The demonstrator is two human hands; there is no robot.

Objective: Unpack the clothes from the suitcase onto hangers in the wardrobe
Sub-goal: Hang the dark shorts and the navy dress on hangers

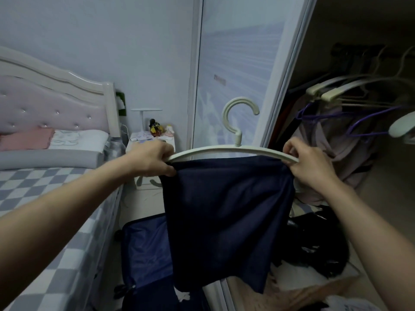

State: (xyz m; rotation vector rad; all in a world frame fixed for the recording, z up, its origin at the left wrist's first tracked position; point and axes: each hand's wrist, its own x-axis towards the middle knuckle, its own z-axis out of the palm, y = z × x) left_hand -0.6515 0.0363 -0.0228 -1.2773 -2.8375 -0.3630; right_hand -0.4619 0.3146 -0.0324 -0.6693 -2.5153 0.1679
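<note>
Bed (45, 187) with checkered cover far left, little nightstand (150, 167) behind it. Open blue suitcase (146, 250) on the floor below, contents mostly hidden by the navy garment (224, 216). Left hand (152, 160) fingers curled round hanger (235, 151) end plus cloth, right hand (307, 164) pinching the other end. Wardrobe (359, 63) open far right, spare hangers (336, 90) and pale clothes (325, 140) inside, dark pile at the bottom.

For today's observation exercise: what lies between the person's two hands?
In the head view, the cream hanger and navy garment span from left hand to right hand.
</note>
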